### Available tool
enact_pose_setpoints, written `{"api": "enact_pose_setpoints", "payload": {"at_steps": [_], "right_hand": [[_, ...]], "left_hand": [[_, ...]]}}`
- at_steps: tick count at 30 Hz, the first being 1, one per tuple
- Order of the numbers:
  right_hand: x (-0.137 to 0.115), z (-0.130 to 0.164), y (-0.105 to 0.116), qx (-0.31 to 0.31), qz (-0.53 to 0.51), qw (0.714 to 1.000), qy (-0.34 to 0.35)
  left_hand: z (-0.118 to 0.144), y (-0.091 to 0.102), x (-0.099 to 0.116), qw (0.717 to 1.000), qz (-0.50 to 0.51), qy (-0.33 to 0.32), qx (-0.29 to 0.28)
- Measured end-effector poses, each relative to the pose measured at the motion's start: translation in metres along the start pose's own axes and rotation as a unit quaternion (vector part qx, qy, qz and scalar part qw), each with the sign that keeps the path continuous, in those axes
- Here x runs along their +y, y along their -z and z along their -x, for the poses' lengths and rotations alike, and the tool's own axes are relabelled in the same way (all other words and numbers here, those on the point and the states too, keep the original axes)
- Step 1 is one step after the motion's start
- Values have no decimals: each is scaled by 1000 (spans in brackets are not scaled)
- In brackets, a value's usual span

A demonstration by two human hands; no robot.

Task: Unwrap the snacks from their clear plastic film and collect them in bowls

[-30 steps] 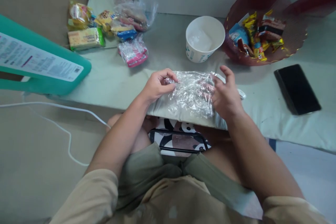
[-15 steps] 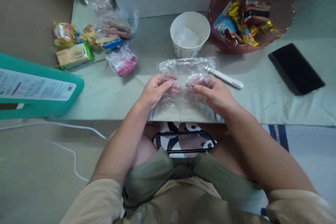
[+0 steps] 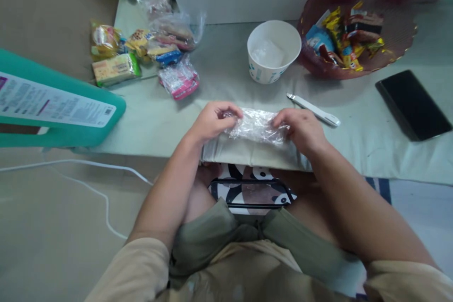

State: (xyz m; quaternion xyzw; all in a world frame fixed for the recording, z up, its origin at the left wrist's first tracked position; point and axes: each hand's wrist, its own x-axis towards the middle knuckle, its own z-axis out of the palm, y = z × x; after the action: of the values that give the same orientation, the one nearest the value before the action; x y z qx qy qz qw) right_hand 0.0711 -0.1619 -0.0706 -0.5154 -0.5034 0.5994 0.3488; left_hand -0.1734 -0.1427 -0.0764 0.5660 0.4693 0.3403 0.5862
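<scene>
A: Nearest you, what's in your lap?

B: A panda-print pouch w/ black frame (image 3: 249, 189), sitting btwn your knees, just under the near edge of the pale green cloth-covered low table (image 3: 219, 75).

A: And your hands?

B: Both on the crumpled clear plastic wrap bundle (image 3: 257, 125), right at the table's near edge, centre. Your left hand (image 3: 212, 121) is curled, thumb and fingertips pinching the wrap's left end. Your right hand (image 3: 300, 128) is curled over the right end, fingers closed down on it. Wrap is bunched into a narrow strip btwn the two hands.

A: What's beside them?

B: A slim white pen-like tool (image 3: 313, 109) lies flat just far-right of your right hand, not touching it. Far left, a teal plastic case w/ white printed label (image 3: 53, 108) hangs over the table's left edge. A white cable (image 3: 88, 170) runs on the floor below it.

A: Farther back?

B: A white paper bowl (image 3: 273, 59) w/ smth clear inside, centre-far. Right of it, touching or nearly, a dark red round tray full of wrapped snacks (image 3: 357, 37). A black phone (image 3: 414, 104) lies flat, far right. On the far left, a heap of small wrapped snack packets (image 3: 145, 54), incl. a pink one nearest you; some sit in clear bags. Can't read any labels.
</scene>
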Motion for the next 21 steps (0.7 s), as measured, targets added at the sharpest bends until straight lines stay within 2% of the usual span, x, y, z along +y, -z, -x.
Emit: {"api": "enact_pose_setpoints", "payload": {"at_steps": [1, 3, 5, 6, 7, 8, 10, 12, 15, 17, 21], "right_hand": [[1, 0, -1, 32, 24, 999, 13], [2, 1, -5, 99, 31, 994, 37], [1, 2, -10, 145, 28, 988, 55], [0, 3, -12, 155, 37, 985, 63], [-1, 4, -14, 157, 48, 984, 72], [-2, 5, -17, 150, 55, 984, 80], [-1, 7, -21, 115, 34, 988, 94], [-1, 10, -26, 64, -37, 993, 89], [-4, 14, -28, 0, -169, 985, 38], [-10, 16, -28, -18, -211, 977, 17], [-16, 18, -22, 1, -178, 984, 28]], "left_hand": [[-1, -2, -1, 999, -34, -10, 20], [0, -8, -3, 988, -77, -56, 124], [2, -17, -3, 950, -119, -123, 263], [4, -23, -2, 930, -143, -149, 303], [6, -29, -1, 922, -164, -166, 310], [8, -36, 0, 926, -175, -171, 288], [11, -50, 2, 954, -150, -160, 205], [11, -61, 1, 983, -64, -129, 118], [7, -65, -1, 994, 45, -92, 27], [5, -62, -1, 995, 52, -85, 30], [3, -56, 2, 994, -19, -60, 88]]}}
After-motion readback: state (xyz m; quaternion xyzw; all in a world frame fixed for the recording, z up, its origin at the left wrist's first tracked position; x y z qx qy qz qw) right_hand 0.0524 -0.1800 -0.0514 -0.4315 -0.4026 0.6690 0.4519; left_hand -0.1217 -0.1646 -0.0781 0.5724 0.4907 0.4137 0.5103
